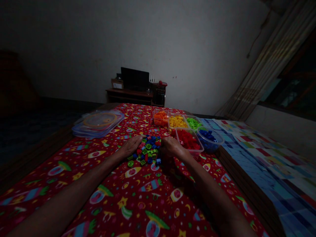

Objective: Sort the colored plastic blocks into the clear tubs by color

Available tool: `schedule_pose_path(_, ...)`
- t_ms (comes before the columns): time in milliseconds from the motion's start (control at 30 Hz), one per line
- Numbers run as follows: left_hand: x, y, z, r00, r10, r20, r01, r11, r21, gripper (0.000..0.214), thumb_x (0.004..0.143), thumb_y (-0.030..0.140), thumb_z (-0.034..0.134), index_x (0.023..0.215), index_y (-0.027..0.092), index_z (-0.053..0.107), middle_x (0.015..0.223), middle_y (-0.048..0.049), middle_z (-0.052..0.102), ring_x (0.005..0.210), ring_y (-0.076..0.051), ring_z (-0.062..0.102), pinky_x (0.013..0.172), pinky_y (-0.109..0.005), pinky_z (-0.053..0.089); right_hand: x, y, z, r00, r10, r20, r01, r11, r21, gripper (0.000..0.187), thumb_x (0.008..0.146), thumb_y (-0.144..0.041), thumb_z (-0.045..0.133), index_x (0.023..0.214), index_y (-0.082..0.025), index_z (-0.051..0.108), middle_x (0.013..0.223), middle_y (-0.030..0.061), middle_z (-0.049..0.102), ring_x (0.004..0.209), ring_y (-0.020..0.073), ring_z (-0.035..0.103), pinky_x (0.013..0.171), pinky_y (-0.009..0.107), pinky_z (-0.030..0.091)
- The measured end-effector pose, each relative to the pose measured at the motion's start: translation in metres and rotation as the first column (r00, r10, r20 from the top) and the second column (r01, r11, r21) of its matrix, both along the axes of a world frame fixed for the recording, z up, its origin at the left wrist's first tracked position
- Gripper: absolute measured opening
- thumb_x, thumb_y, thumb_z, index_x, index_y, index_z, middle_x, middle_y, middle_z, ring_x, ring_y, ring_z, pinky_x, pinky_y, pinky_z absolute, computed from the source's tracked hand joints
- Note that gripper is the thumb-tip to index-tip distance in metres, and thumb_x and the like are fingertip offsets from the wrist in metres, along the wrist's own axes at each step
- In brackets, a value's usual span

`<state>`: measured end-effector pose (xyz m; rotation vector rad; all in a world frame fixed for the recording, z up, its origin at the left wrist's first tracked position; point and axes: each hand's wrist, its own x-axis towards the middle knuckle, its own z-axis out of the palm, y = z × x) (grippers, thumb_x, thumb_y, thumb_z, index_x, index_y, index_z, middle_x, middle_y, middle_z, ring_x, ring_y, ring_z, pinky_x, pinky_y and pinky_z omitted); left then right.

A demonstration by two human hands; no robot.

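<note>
A heap of small mixed bricks [147,150], blue, green and red, lies on the red patterned cloth [138,194]. My left hand [131,145] rests flat against the heap's left side, fingers stretched out and open. My right hand [170,145] presses against the heap's right side, fingers curved inward; nothing shows in its grip. Both forearms reach in from the bottom of the frame.
Clear tubs of sorted bricks stand behind the heap: orange [160,118], yellow [177,121], green [194,123], red [188,139], blue [209,138]. A stack of clear lids [97,122] lies at the left. A checked cloth [266,158] covers the right. A cabinet with a screen [135,80] stands by the wall.
</note>
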<state>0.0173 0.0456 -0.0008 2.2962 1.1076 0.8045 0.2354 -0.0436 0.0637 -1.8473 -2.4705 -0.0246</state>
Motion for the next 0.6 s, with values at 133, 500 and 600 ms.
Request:
schedule_pose_path(133, 0.000, -0.001, 0.001, 1.000, -0.013, -0.006, 0.013, 1.000, 0.004, 0.071, 0.088, 0.064, 0.017, 0.117, 0.017, 0.061, 0.129, -0.0112, 0.061, 0.116, -0.027, 0.057, 0.104, -0.040, 0.040, 0.003, 0.001, -0.007, 0.997, 0.056, -0.053, -0.051, 0.995, 0.091, 0.019, 0.087, -0.017, 0.053, 0.103, -0.013, 0.063, 0.093, 0.0088, 0.066, 0.083, 0.0155, 0.058, 0.066, 0.023, 0.035)
schedule_pose_path(500, 0.000, -0.002, 0.002, 1.000, -0.008, 0.007, 0.008, 1.000, -0.006, 0.070, 0.089, 0.063, 0.019, 0.118, 0.016, 0.061, 0.129, -0.0115, 0.061, 0.117, -0.026, 0.056, 0.105, -0.038, 0.039, 0.004, 0.006, -0.032, 0.972, 0.193, -0.130, -0.168, 0.969, 0.182, 0.009, 0.087, -0.013, 0.054, 0.091, -0.012, 0.062, 0.086, 0.0075, 0.061, 0.079, 0.0141, 0.052, 0.073, 0.024, 0.037)
schedule_pose_path(600, 0.000, -0.001, 0.001, 1.000, -0.006, 0.008, 0.006, 1.000, -0.005, 0.072, 0.088, 0.065, 0.018, 0.119, 0.016, 0.061, 0.128, -0.0113, 0.061, 0.116, -0.027, 0.056, 0.104, -0.039, 0.040, 0.003, 0.007, -0.029, 0.971, 0.181, -0.154, -0.163, 0.979, 0.123, 0.009, 0.086, -0.011, 0.054, 0.086, -0.011, 0.063, 0.080, 0.0053, 0.060, 0.072, 0.0122, 0.050, 0.068, 0.023, 0.035)
